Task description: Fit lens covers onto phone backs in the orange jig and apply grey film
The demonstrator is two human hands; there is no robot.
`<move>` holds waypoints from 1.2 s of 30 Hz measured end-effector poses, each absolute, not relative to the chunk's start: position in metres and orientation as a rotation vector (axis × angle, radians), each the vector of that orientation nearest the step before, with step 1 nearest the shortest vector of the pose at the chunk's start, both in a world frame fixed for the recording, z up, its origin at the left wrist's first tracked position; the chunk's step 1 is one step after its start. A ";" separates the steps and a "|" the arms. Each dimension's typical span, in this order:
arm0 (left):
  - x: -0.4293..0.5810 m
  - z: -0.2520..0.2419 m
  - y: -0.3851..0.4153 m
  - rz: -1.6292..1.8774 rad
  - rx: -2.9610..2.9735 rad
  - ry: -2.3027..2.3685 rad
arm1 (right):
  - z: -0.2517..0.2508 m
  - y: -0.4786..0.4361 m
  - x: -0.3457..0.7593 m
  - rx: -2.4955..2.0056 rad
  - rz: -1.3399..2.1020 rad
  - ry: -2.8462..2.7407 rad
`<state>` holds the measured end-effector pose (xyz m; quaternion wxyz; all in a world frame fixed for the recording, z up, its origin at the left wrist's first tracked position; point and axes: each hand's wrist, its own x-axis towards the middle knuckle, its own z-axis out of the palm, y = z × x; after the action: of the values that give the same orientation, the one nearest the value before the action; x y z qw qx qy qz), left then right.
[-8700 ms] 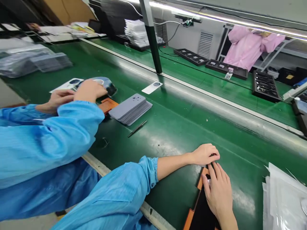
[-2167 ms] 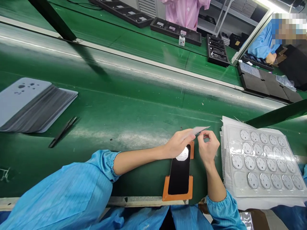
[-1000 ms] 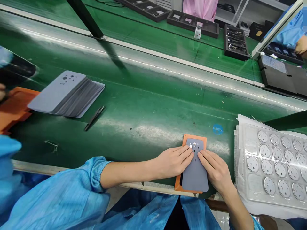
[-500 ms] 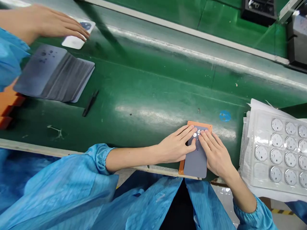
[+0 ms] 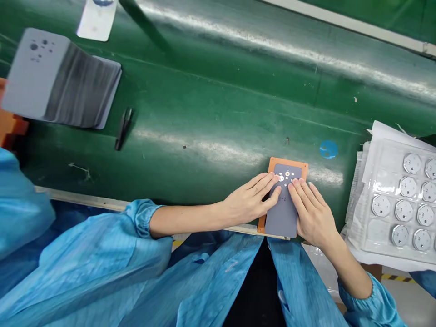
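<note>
A grey phone-back-shaped panel (image 5: 283, 213) with several small holes near its top lies over an orange fixture plate (image 5: 304, 168) at the bench's front edge. The orange shows along the panel's top and left sides. My left hand (image 5: 254, 200) rests on the panel's left side, its fingers stretched out toward the holes. From the right, my right hand (image 5: 313, 213) lies with extended fingers on the panel's right side. Both hands are open and press flat on the panel rather than gripping it.
At the far left a fanned stack of grey panels (image 5: 37, 77) lies near black tweezers (image 5: 123, 128). A white panel (image 5: 97, 20) sits at the top left, orange blocks (image 5: 12, 127) below. On the right, a clear tray (image 5: 376, 229) holds several round white parts. A co-worker's blue sleeve (image 5: 23, 204) enters left.
My fingers have slid slightly down and apart, uncovering more of the panel's top and its holes. The co-worker's hand has left the white panel and gone out of view. The camera view has shifted.
</note>
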<state>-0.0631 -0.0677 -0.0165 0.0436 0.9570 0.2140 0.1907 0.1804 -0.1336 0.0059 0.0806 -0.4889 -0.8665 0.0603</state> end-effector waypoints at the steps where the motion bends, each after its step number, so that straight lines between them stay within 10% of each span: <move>1: -0.064 -0.017 -0.069 0.585 2.912 0.653 | 0.006 -0.136 0.181 -1.460 0.188 -2.592; 22: -0.077 0.005 -0.040 0.335 2.643 0.418 | 0.006 -0.147 0.179 -1.373 0.205 -2.445; 36: 0.008 0.046 0.023 1.150 1.910 0.670 | 0.015 -0.038 0.172 -0.824 1.262 -0.407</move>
<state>0.0076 0.0226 0.0457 0.3958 0.7534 0.2642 0.4538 0.1722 -0.0382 0.0145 0.7104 -0.3714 -0.1834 0.5690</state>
